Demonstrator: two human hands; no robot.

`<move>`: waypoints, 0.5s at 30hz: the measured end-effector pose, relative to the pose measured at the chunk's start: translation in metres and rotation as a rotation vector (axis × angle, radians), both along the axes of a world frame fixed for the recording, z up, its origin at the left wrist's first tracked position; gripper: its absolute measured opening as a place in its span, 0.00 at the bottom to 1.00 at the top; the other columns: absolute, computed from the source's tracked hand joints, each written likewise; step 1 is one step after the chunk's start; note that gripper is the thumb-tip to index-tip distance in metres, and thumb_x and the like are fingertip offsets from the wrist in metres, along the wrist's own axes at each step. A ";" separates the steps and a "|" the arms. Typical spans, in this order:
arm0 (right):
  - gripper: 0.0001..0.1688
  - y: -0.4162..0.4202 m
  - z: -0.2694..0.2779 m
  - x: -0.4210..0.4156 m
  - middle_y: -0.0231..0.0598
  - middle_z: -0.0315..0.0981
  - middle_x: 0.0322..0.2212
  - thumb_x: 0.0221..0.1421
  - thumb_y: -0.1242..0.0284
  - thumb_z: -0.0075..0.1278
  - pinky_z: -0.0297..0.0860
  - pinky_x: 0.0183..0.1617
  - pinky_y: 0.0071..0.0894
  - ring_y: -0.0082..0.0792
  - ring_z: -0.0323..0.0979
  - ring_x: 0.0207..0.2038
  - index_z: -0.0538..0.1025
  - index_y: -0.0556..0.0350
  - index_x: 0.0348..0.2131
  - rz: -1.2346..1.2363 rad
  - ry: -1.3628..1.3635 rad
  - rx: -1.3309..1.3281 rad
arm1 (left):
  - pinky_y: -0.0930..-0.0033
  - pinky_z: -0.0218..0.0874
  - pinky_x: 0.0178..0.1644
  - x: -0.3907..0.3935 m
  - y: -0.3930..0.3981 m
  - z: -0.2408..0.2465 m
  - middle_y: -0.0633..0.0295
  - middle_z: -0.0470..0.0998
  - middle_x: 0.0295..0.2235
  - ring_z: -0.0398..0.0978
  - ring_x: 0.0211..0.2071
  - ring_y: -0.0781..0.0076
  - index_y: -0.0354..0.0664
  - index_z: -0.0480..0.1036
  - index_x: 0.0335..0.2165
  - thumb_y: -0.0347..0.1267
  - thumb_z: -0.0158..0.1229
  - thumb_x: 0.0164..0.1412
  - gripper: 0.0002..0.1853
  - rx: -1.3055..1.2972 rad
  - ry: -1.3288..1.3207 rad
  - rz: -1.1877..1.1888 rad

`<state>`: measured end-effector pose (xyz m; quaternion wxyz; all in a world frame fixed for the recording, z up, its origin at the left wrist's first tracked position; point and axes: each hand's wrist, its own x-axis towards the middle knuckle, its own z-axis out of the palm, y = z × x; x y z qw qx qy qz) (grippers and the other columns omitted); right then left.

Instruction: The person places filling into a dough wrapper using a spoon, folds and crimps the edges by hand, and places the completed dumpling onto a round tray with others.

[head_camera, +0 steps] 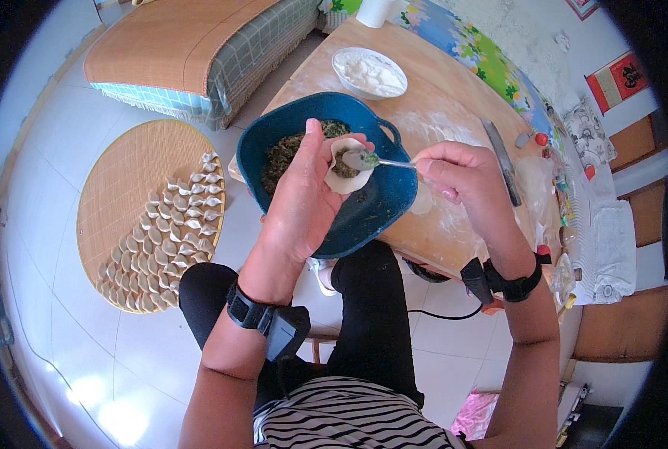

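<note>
A round dough wrapper (pixel 345 184) lies on the palm and fingers of my left hand (pixel 306 191), with dark green filling in its middle. Between the thumb and fingers of my right hand (pixel 457 174) is the handle of a metal spoon (pixel 390 163); its bowl, with some green filling on it, rests over the wrapper. Below both sits a blue plastic basin (pixel 381 210), and chopped filling (pixel 280 160) is heaped on its left side, partly hidden by my left hand.
A white bowl of flour (pixel 370 73) stands on the floured wooden table (pixel 311 67), behind the basin. A long dark blade-like tool (pixel 501 163) lies to the right. Many folded dumplings (pixel 163 241) sit on a round mat (pixel 118 168) at the left. A bed (pixel 154 45) is beyond.
</note>
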<state>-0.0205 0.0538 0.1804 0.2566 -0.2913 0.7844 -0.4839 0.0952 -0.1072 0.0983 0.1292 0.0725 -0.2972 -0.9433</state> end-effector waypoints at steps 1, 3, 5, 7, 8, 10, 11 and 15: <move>0.09 0.000 -0.002 -0.001 0.25 0.69 0.19 0.54 0.74 0.53 0.51 0.21 0.14 0.13 0.57 0.18 0.79 0.61 0.33 0.012 0.058 0.015 | 0.66 0.58 0.57 0.000 0.000 0.000 0.52 0.72 0.45 0.69 0.49 0.65 0.31 0.66 0.48 0.56 0.32 0.66 0.37 0.005 -0.001 0.001; 0.09 -0.002 -0.009 -0.004 0.25 0.69 0.20 0.54 0.73 0.53 0.52 0.22 0.14 0.12 0.57 0.19 0.79 0.61 0.32 0.038 0.173 0.045 | 0.65 0.59 0.57 0.000 0.000 0.002 0.50 0.73 0.46 0.70 0.49 0.63 0.30 0.65 0.49 0.56 0.32 0.66 0.37 0.026 -0.002 -0.018; 0.08 -0.001 -0.003 -0.004 0.24 0.69 0.20 0.54 0.73 0.53 0.52 0.22 0.14 0.12 0.57 0.19 0.79 0.61 0.32 -0.003 0.243 0.041 | 0.64 0.59 0.57 0.001 0.000 0.004 0.49 0.73 0.45 0.71 0.48 0.62 0.29 0.65 0.48 0.56 0.32 0.66 0.37 0.061 0.000 -0.056; 0.08 -0.001 0.001 -0.006 0.26 0.71 0.20 0.53 0.73 0.53 0.56 0.25 0.16 0.14 0.61 0.21 0.79 0.60 0.31 -0.050 0.265 0.029 | 0.66 0.59 0.57 0.002 -0.002 0.003 0.51 0.73 0.44 0.71 0.47 0.64 0.30 0.66 0.48 0.56 0.33 0.66 0.37 0.067 0.010 -0.056; 0.09 0.000 0.004 -0.010 0.28 0.72 0.20 0.52 0.72 0.54 0.60 0.27 0.18 0.16 0.65 0.23 0.80 0.59 0.31 -0.080 0.255 0.022 | 0.67 0.59 0.57 0.003 -0.003 0.002 0.51 0.73 0.43 0.71 0.47 0.65 0.30 0.66 0.47 0.56 0.34 0.66 0.36 0.069 0.015 -0.056; 0.09 -0.001 0.001 -0.019 0.32 0.75 0.21 0.51 0.71 0.54 0.64 0.30 0.23 0.22 0.69 0.25 0.80 0.58 0.30 -0.088 0.345 0.048 | 0.66 0.59 0.57 0.001 -0.005 0.001 0.50 0.73 0.43 0.71 0.47 0.65 0.30 0.65 0.47 0.56 0.34 0.66 0.36 0.105 0.028 -0.022; 0.09 -0.003 -0.011 -0.026 0.34 0.75 0.21 0.51 0.70 0.53 0.65 0.30 0.25 0.25 0.71 0.25 0.80 0.56 0.30 -0.059 0.443 0.080 | 0.66 0.60 0.57 0.001 -0.006 0.001 0.50 0.73 0.43 0.71 0.47 0.64 0.29 0.65 0.47 0.56 0.34 0.66 0.36 0.123 0.034 -0.005; 0.10 -0.020 -0.040 -0.037 0.32 0.75 0.22 0.53 0.69 0.53 0.65 0.32 0.24 0.23 0.70 0.26 0.79 0.58 0.31 0.045 0.588 0.230 | 0.61 0.58 0.58 0.005 -0.017 0.005 0.44 0.71 0.47 0.69 0.50 0.55 0.26 0.63 0.49 0.54 0.31 0.68 0.36 0.118 0.057 0.095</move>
